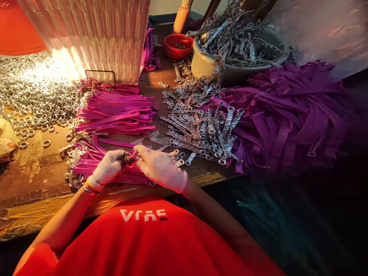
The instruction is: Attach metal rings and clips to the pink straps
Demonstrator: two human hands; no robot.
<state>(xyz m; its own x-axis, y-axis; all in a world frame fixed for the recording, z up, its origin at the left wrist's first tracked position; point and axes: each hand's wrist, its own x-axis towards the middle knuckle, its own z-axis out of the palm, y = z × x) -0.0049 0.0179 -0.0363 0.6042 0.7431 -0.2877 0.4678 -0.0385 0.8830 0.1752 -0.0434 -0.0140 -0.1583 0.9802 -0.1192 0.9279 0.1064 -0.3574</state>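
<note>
My left hand (110, 166), in a white knitted glove with dark wrapping at the fingertips, is closed in a pinch. My right hand (159, 166), in a thin pale glove, meets it fingertip to fingertip. A curved purple strap (113, 142) runs up to the fingers of both hands, which appear to grip it; the exact pinch point is mostly hidden. Beneath the hands lies a row of purple straps (86, 168) with silvery metal ends at the left. Just right of my right hand are braided metal pieces with eyelets (189, 143).
Loose metal rings (43, 99) heap at the left by a bright lamp and a ribbed clear panel (100, 38). Another strap bundle (115, 111) lies ahead. Behind stand a red bowl (178, 46) and a pale tub (204, 65) of metal pieces. Purple straps (293, 115) pile at the right.
</note>
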